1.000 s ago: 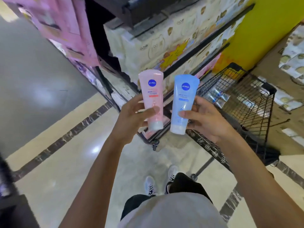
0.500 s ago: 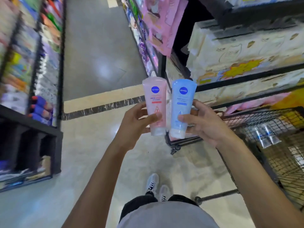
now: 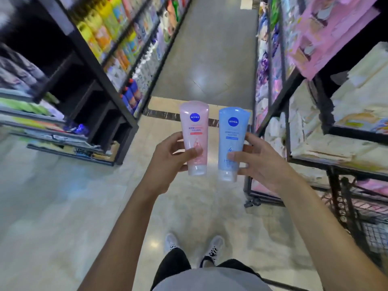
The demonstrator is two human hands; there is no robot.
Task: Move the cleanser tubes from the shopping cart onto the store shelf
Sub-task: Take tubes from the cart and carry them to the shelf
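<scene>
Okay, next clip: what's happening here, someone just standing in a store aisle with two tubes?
A person stands in a store aisle holding two Nivea cleanser tubes upright, caps down. The left hand grips the pink tube; the right hand grips the blue tube. The two tubes are side by side but apart. A corner of the wire shopping cart shows at the lower right, and stocked shelves line both sides. Neither tube is on a shelf yet.
</scene>
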